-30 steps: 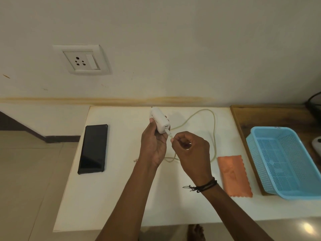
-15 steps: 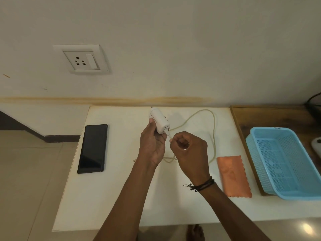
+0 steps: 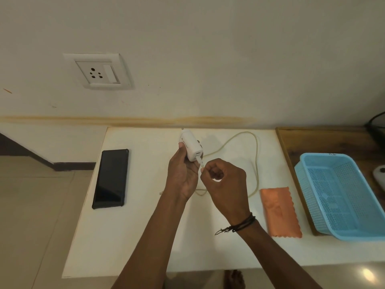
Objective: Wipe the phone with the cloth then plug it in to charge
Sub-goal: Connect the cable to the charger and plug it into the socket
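The phone (image 3: pixel 110 178) lies flat, dark screen up, on the left part of the white table (image 3: pixel 133 236), near its left edge and well apart from both hands. The orange cloth (image 3: pixel 280 212) lies flat on the right part of the table, touched by neither hand, so wiping appears finished and the charging step is in hand.

The left hand (image 3: pixel 183 176) is wrapped around the white adapter (image 3: pixel 191 149) and holds it above the table. The right hand (image 3: pixel 226 184) pinches the connector (image 3: pixel 199 160) between thumb and forefinger at the adapter's port. Whether the connector is fully seated cannot be told.

Likely faults:
- A connector pushed in at a slant may jam or sit half home.
- The cable (image 3: pixel 256 155) loops widely behind the hands and passes under them. Lifting the adapter toward the wall socket (image 3: pixel 98 71) may drag the loop across the table and snag it on a wrist.
- The cable's free end (image 3: pixel 160 193) lies beside the left wrist, short of the phone. A tug toward the socket, up and to the left, could pull it farther off.
- The phone, so close to the edge, could be knocked to the floor by a sweeping forearm.

Nothing stands between the hands and the socket or the phone. To the right, a blue basket (image 3: pixel 341 195) rests on a wooden surface (image 3: pixel 325 140) beside the cloth, clear of the work. A small white object (image 3: pixel 379 176) shows at the frame's right edge but cannot be identified.
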